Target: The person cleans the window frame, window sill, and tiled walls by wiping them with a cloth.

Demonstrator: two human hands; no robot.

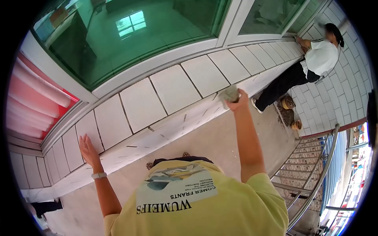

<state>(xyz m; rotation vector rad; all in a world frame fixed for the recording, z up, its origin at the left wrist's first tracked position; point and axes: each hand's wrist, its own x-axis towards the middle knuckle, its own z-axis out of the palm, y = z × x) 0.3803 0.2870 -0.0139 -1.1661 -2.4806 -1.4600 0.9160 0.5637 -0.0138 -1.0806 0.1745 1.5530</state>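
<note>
The crumpled grey-green cloth point(228, 95) lies at the front edge of the tiled sill point(176, 83), bunched in your right hand point(238, 101), the nearer one; its fingers are closed on it. The cloth projects from them leftward, toward the tiles; no clear long axis shows. Your left hand point(89, 150), well apart, holds nothing, its fingers extended over the tiles. The tiles are pale, rectangular and dark-jointed. Beyond stands smooth green window glass point(138, 39); pleated pink curtain point(35, 96) fabric hangs at left.
</note>
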